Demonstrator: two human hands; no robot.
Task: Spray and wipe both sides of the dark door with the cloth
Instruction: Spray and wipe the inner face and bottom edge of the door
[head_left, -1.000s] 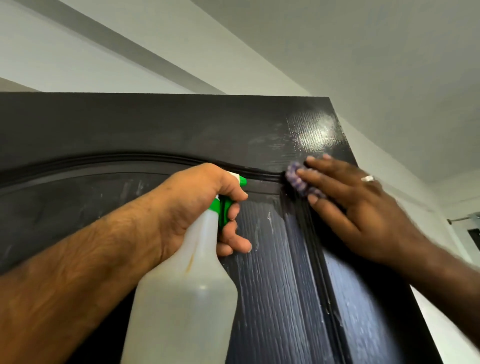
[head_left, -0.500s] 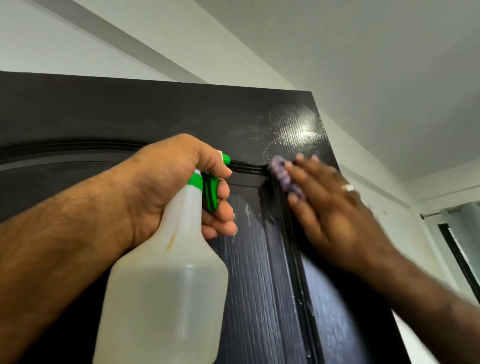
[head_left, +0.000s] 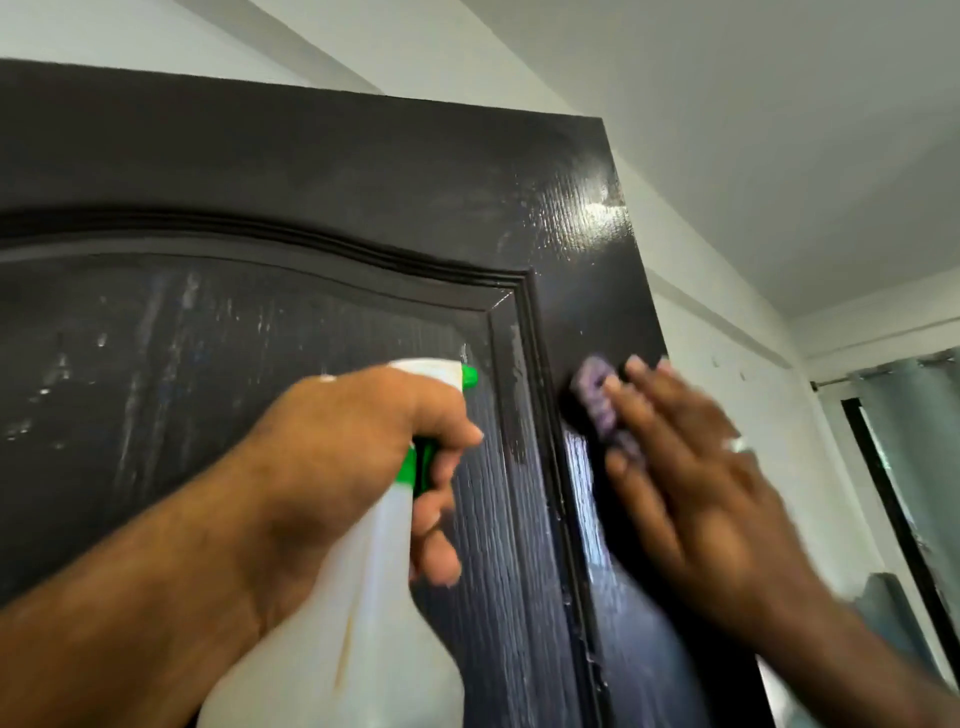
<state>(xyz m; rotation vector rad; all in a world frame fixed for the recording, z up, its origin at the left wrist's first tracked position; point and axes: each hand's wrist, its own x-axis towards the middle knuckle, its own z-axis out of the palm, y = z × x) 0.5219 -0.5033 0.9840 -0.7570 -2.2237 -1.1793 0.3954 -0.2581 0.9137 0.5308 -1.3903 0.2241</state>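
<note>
Cloth, purple and bunched, sits under the fingertips of the right hand, pressed flat against the right stile of the dark door. Those fingers lie nearly straight and slightly spread over the cloth; the hand is blurred, and a pale ring shows on one finger. The cloth touches the door just right of the raised moulding, near the door's outer edge.

The left hand grips the neck of a spray bottle, its fingers curled round the green trigger, with the green nozzle tip aimed at the recessed arched panel. The bottle's translucent white body hangs below the hand, close to the camera.

Wet streaks and droplets mark the panel and the moulding, and a glossy patch shines near the door's upper right corner. Beyond the door stand a white wall and ceiling, and at far right a dark-framed window with a grey curtain.
</note>
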